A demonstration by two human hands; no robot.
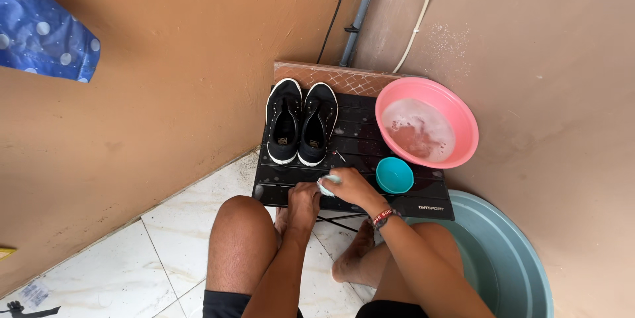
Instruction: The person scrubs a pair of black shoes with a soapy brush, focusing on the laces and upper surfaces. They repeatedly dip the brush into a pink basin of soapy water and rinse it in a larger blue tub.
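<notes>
Seated low, bare knees spread, feet on white floor tiles [165, 252] under a small black slatted folding table [357, 139]. Right hand [354, 189] curled around a pale, light-blue scrubbing pad or cloth [329, 182] (too small to tell which), pressed against the wet front edge of the tabletop. Red-and-dark woven band [383, 217] worn on that wrist. Left hand [304, 200] set just beside it, fingers bent down over the table's front edge; whether gripping the edge or merely resting there, could not tell.

Stood at the back left of the table, toes toward the wall: pair of black fabric slip-on shoes with white rubber soles [301, 121], side by side and touching, well clear of both hands. Small round turquoise plastic bowl [395, 175] just right of the right hand, nothing between. Behind it, round pink plastic basin [426, 121] holding cloudy, sudsy water, overhanging the table's right rear corner.

Hemmed in by ochre plastered walls meeting in a corner behind the table; grey pipe [357, 20] and cables run up that corner. Large teal plastic tub [509, 258] on the floor at the right, partly hidden by the right thigh. Blue cloth with pale dots [43, 24] hung at upper left.
</notes>
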